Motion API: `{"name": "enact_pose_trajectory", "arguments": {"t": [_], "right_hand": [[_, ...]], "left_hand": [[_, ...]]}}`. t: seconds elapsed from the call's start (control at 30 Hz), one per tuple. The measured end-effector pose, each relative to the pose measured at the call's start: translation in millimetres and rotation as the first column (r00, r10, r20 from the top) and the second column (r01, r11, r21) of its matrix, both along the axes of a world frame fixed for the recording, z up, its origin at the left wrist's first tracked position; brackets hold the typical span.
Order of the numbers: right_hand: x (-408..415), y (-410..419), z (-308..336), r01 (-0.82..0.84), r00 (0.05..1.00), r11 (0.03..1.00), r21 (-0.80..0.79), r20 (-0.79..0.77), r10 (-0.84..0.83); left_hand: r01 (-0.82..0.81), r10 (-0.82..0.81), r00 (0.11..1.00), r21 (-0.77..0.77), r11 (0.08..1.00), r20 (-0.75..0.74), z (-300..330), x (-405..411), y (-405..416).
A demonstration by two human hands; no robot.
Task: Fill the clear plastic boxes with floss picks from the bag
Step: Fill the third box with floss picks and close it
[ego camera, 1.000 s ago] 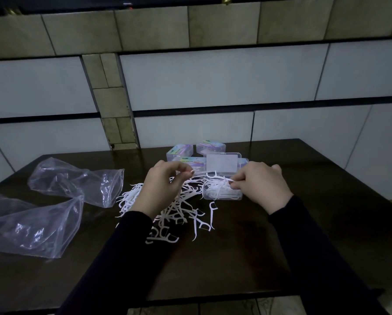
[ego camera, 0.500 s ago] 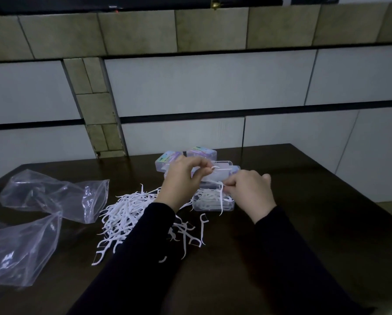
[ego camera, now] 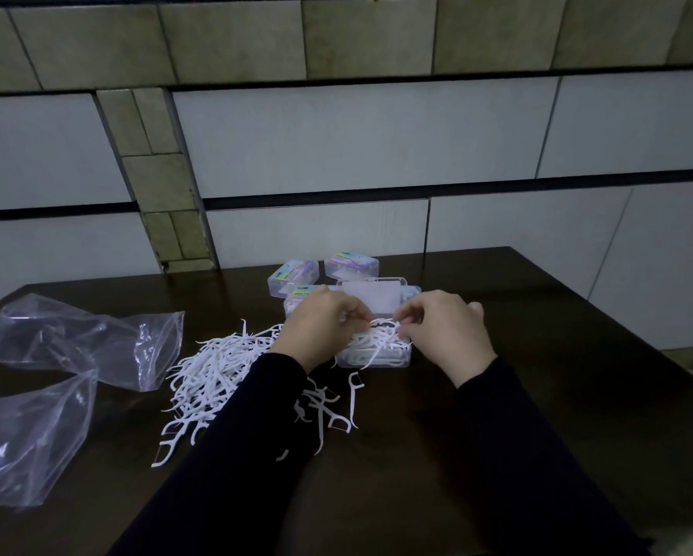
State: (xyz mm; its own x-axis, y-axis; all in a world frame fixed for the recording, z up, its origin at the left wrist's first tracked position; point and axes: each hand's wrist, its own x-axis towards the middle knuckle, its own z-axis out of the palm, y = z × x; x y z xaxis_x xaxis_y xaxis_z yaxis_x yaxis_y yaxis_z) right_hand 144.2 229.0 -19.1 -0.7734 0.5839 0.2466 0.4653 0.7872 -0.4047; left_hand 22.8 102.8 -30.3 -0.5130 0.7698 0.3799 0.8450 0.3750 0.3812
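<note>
Both hands meet over the open clear box (ego camera: 393,357) at mid-table: the left hand (ego camera: 317,329) with fingers curled, grip narrow, pinching floss picks (ego camera: 379,335) at the box's rim, and the right hand (ego camera: 445,329) pinching the same bunch from the other side. A loose pile of picks (ego camera: 212,371) lies left of the box, partly under the left sleeve. Behind the hands, three closed labelled boxes (ego camera: 351,266) show. Two crumpled clear bags (ego camera: 80,343) lie far left on the dark table (ego camera: 537,395).
</note>
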Motion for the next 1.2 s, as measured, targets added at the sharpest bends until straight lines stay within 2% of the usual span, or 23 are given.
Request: {"name": "enact_pose_trajectory", "arguments": {"t": [0.1, 0.23, 0.43, 0.53, 0.6, 0.83, 0.93, 1.07, 1.2], "right_hand": [[0.9, -2.5, 2.9, -0.053, 0.997, 0.999, -0.009, 0.063, 0.054], [2.3, -3.5, 4.8, -0.115, 0.982, 0.993, -0.015, 0.151, 0.116], [5.2, 0.0, 0.3, -0.105, 0.99, 0.994, -0.011, 0.092, 0.106], [5.9, 1.0, 0.5, -0.067, 0.996, 0.997, -0.035, 0.059, 0.069], [6.0, 0.3, 0.8, -0.033, 0.995, 0.998, -0.054, 0.089, 0.037], [7.2, 1.0, 0.1, 0.065, 0.99, 0.997, -0.037, 0.13, -0.06], [6.8, 0.6, 0.0, 0.068, 0.991, 0.998, -0.016, 0.118, -0.066], [4.3, -2.3, 0.9, 0.037, 0.998, 0.999, 0.036, 0.049, -0.038], [2.0, -3.2, -3.4, 0.004, 0.997, 0.999, 0.044, 0.074, -0.007]], "left_hand": [[-0.017, 0.017, 1.0, -0.022, 1.0, 0.003, 1.0, -1.5, -3.7], [-0.015, 0.011, 0.997, 0.058, 0.998, 0.077, 4.3, -3.8, -7.9], [-0.064, 0.06, 0.998, 0.14, 0.988, 0.035, 19.1, 3.7, -11.6], [-0.111, 0.115, 0.99, 0.051, 0.993, -0.078, 24.5, 8.8, -9.4], [-0.155, 0.151, 0.983, -0.031, 0.987, -0.107, 26.7, 13.1, -6.9], [-0.26, 0.261, 0.965, -0.154, 0.953, -0.017, 36.5, 18.2, -1.2], [-0.286, 0.291, 0.956, -0.115, 0.951, 0.026, 39.0, 18.3, -2.4], [-0.177, 0.162, 0.98, 0.138, 0.974, 0.113, 37.1, 23.6, 1.3], [-0.07, 0.055, 0.981, 0.079, 0.994, 0.184, 21.4, 29.1, 14.2]]}}
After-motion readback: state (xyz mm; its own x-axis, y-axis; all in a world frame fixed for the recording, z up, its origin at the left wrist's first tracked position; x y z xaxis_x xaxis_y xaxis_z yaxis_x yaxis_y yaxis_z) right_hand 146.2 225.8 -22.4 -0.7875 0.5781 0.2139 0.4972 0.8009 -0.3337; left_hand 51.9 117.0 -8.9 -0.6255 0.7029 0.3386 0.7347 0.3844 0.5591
